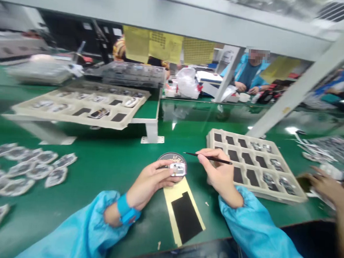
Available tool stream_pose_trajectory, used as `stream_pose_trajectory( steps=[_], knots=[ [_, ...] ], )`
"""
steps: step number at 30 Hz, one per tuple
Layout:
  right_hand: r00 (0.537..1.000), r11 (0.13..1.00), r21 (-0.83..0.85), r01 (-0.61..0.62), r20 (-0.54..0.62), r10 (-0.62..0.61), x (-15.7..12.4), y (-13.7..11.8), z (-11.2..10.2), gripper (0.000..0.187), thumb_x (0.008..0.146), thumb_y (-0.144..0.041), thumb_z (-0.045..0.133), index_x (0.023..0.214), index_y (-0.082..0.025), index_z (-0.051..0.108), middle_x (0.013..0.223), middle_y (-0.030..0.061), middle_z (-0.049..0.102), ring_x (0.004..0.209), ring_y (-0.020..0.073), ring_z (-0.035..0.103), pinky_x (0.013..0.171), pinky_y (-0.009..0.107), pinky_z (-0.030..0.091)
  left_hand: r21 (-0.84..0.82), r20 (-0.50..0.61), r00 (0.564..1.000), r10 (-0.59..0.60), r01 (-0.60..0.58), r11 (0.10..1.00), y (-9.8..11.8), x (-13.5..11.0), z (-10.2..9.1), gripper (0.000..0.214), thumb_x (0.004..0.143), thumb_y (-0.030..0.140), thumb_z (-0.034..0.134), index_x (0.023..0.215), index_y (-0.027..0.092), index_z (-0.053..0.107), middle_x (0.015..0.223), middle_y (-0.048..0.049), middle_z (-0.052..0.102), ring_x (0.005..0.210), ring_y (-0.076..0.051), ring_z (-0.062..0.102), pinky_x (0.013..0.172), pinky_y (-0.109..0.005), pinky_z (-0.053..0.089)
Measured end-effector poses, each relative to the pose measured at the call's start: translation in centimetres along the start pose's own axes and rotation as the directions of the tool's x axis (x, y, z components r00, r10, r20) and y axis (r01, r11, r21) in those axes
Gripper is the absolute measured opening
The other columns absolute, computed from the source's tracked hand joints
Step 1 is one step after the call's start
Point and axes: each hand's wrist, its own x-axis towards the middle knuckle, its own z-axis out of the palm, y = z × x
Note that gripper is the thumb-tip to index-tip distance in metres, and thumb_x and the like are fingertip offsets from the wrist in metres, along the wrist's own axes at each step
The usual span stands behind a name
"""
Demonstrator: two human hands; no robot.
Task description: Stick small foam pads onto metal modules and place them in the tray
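Note:
My left hand [151,178] is closed on a small white-and-silver rectangular device part [178,169], gripped at its left edge. Under that part lies a round dark dish [165,156] holding small gold-coloured bits. My right hand [218,169] pinches thin black tweezers [208,158]; their tip points left, a little above the part and apart from it. Below the dish, a yellow backing sheet [168,215] with a black sticker [186,216] lies on the green table. I cannot make out anything at the tweezers' tip.
A compartment tray [269,187] with several parts stands to the right. Another tray [104,120] rests on a raised stand at left. Several bagged parts [41,171] lie at far left. A co-worker's hand [327,183] is at far right. A slanted post [293,78] crosses behind.

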Motion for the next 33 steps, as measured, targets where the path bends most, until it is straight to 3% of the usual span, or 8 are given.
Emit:
stream_pose_trajectory(
  steps=[3, 7, 11, 15, 19, 23, 29, 33],
  knots=[
    [0.997, 0.998, -0.064, -0.028, -0.077, 0.023, 1.0, -0.8, -2.3, 0.041, 0.106, -0.05, 0.039, 0.094, -0.012, 0.047, 0.099, 0.0073, 0.065, 0.092, 0.008, 0.067, 0.086, 0.021, 0.06, 0.055, -0.018, 0.999, 0.039, -0.038, 0.998, 0.2, 0.1, -0.3, 0.062, 0.084, 0.028, 0.078, 0.136, 0.009, 0.051, 0.11, -0.0207, 0.071, 0.093, -0.022, 0.074, 0.079, -0.022, 0.061],
    [0.952, 0.944, -0.299, -0.141, -0.303, 0.046, 4.0, -0.5, -10.0, 0.053, 0.103, -0.061, 0.028, 0.102, -0.012, 0.048, 0.099, 0.0082, 0.062, 0.087, 0.0083, 0.061, 0.083, 0.02, 0.054, 0.095, 0.0, 0.996, 0.09, -0.09, 0.991, 0.1, 0.1, -0.6, 0.061, 0.081, 0.035, 0.082, 0.128, 0.012, 0.051, 0.106, -0.0149, 0.071, 0.091, -0.018, 0.071, 0.079, -0.021, 0.059],
    [0.891, 0.699, -0.572, -0.429, -0.395, 0.224, 7.8, 2.5, -18.3, 0.036, 0.094, -0.043, 0.057, 0.104, -0.01, 0.069, 0.097, 0.0102, 0.064, 0.094, 0.0122, 0.058, 0.087, 0.019, 0.045, 0.216, -0.01, 0.99, 0.14, -0.135, 0.967, -0.1, 0.1, -0.7, 0.061, 0.079, 0.049, 0.081, 0.121, 0.013, 0.054, 0.089, -0.0071, 0.068, 0.073, -0.012, 0.064, 0.057, -0.014, 0.047],
    [0.781, 0.4, -0.713, -0.575, -0.335, 0.527, 9.6, 6.1, -21.9, 0.03, 0.083, -0.033, 0.076, 0.099, -0.007, 0.071, 0.084, 0.0062, 0.062, 0.086, 0.0106, 0.058, 0.093, 0.023, 0.048, 0.312, -0.015, 0.985, 0.173, -0.16, 0.936, 0.0, 0.4, -0.9, 0.066, 0.077, 0.059, 0.079, 0.119, 0.012, 0.059, 0.081, -0.0065, 0.065, 0.065, -0.011, 0.058, 0.047, -0.014, 0.034],
    [0.735, 0.29, -0.797, -0.53, -0.262, 0.625, 9.5, 7.8, -22.3, 0.038, 0.087, -0.04, 0.076, 0.102, -0.006, 0.069, 0.088, 0.0042, 0.062, 0.083, 0.0061, 0.056, 0.095, 0.023, 0.051, 0.275, -0.006, 0.982, 0.187, -0.178, 0.945, 0.2, 0.8, -0.9, 0.058, 0.078, 0.057, 0.079, 0.108, 0.013, 0.057, 0.078, -0.004, 0.063, 0.061, -0.01, 0.057, 0.045, -0.013, 0.031],
    [0.776, 0.305, -0.815, -0.492, -0.252, 0.578, 9.4, 7.8, -22.6, 0.034, 0.079, -0.035, 0.082, 0.097, -0.007, 0.073, 0.085, 0.006, 0.063, 0.07, 0.0048, 0.05, 0.08, 0.019, 0.043, 0.157, -0.013, 0.991, 0.137, -0.133, 0.979, 0.3, 0.4, -0.5, 0.05, 0.083, 0.054, 0.074, 0.104, 0.013, 0.057, 0.078, -0.0051, 0.063, 0.061, -0.011, 0.059, 0.044, -0.013, 0.029],
    [0.902, 0.49, -0.762, -0.423, -0.306, 0.304, 9.6, 5.8, -21.2, 0.039, 0.076, -0.028, 0.081, 0.11, -0.01, 0.075, 0.091, 0.0114, 0.066, 0.06, 0.0053, 0.039, 0.065, 0.02, 0.024, -0.004, 0.039, 0.997, 0.071, -0.071, 0.997, 0.5, -0.4, 0.1, 0.044, 0.084, 0.048, 0.069, 0.106, 0.011, 0.058, 0.086, -0.0122, 0.068, 0.067, -0.018, 0.067, 0.044, -0.015, 0.032],
    [0.953, 0.681, -0.67, -0.295, -0.255, 0.162, 8.6, 1.6, -14.8, 0.039, 0.086, -0.044, 0.073, 0.112, -0.015, 0.075, 0.095, 0.0074, 0.067, 0.076, 0.0069, 0.055, 0.071, 0.018, 0.036, 0.085, 0.008, 0.985, 0.17, -0.17, 0.982, 0.2, -0.1, -0.4, 0.05, 0.085, 0.051, 0.067, 0.112, 0.009, 0.064, 0.095, -0.0151, 0.069, 0.068, -0.018, 0.067, 0.046, -0.016, 0.035]
  ],
)
